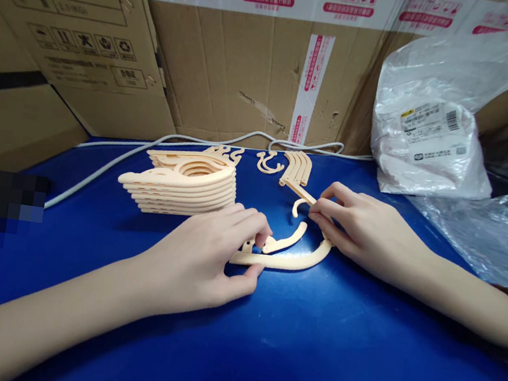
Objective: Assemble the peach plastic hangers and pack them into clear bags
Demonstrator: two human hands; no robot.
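Note:
My left hand (221, 255) is closed on the left end of a cream plastic hanger piece (288, 263), a long curved part, with its thumb at the near edge. A shorter curved arm (288, 239) lies just behind that piece, its left end by my left fingers. My right hand (357, 227) is closed too, fingertips pinched at a thin cream strip (300, 191) and beside a small hook (297, 208). The right end of the long hanger piece passes under my right fingers. What exactly the right fingertips hold is partly hidden.
A stack of cream hanger pieces (183, 190) stands left on the blue table (307, 349). Loose hooks (269, 164) and several curved arms (299, 166) lie behind. A grey cable (109, 173) runs along cardboard boxes (242, 75). A white plastic bag (431, 140) sits back right.

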